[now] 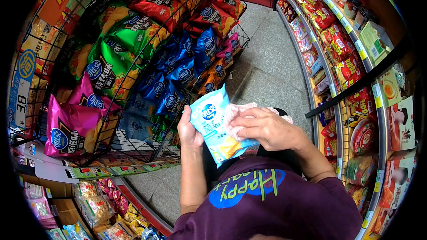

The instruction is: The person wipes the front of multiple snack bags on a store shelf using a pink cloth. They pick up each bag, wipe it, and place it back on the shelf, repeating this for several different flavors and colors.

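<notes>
A light-blue bag of Copico potato chips [213,126] is held in front of my body, its printed face up towards me. My left hand [190,128] grips the bag along its left edge, with the thumb at the top left corner. In my right hand [270,127] is a bunched pale pink cloth [235,116], pressed against the right side of the bag. The cloth and right fingers cover part of that side. Similar light-blue bags [138,128] lie in the lower wire basket to the left.
A black wire rack [186,3] at left holds green chip bags [113,66], pink bags [71,130] and blue bags [183,73]. Snack shelves [333,83] curve along the right, crossed by a black strap [360,83]. Grey stone floor [272,50] runs between. Packets fill a low shelf [96,203] at lower left.
</notes>
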{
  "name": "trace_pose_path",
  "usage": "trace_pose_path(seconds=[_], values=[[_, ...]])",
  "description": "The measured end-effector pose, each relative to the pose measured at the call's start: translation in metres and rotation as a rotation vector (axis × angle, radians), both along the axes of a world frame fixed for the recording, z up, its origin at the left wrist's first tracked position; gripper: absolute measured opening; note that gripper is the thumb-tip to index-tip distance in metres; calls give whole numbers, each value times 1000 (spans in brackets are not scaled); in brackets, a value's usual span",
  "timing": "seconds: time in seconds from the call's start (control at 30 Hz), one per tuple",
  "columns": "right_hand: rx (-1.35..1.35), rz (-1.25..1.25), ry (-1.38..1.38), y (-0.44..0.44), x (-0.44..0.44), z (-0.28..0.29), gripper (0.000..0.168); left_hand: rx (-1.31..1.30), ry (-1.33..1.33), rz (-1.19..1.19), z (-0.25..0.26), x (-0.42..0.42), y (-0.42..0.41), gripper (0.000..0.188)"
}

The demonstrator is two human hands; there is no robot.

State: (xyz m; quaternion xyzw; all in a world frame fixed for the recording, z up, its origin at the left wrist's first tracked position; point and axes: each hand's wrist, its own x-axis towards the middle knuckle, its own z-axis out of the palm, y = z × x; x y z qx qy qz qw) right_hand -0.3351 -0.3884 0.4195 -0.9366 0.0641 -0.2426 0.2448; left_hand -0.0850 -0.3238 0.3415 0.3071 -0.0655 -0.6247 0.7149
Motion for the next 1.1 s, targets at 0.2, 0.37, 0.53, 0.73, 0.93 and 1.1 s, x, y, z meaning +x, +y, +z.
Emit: trace_pose_path(seconds=[0.2, 0.37, 0.53, 0.73, 0.93, 1.1], values=[[-221, -154, 25, 12, 23, -1, 28, 44, -89, 39, 2, -21, -6, 47], [-295, 55, 37, 31, 27, -6, 30, 126, -93, 29, 12, -24, -4, 51], [-159, 240, 193, 36, 13, -7, 22, 104, -55, 46, 1, -8, -1, 51], [75, 267, 214, 19, -5, -3, 20, 75, -29, 93, -14, 8, 0, 54], [96, 197, 125, 7, -13, 4, 25, 58, -76, 95, -3, -7, 2, 50], [26, 20, 52, -4, -13, 19, 27, 84, -255, 151, 29, -52, 4, 44]])
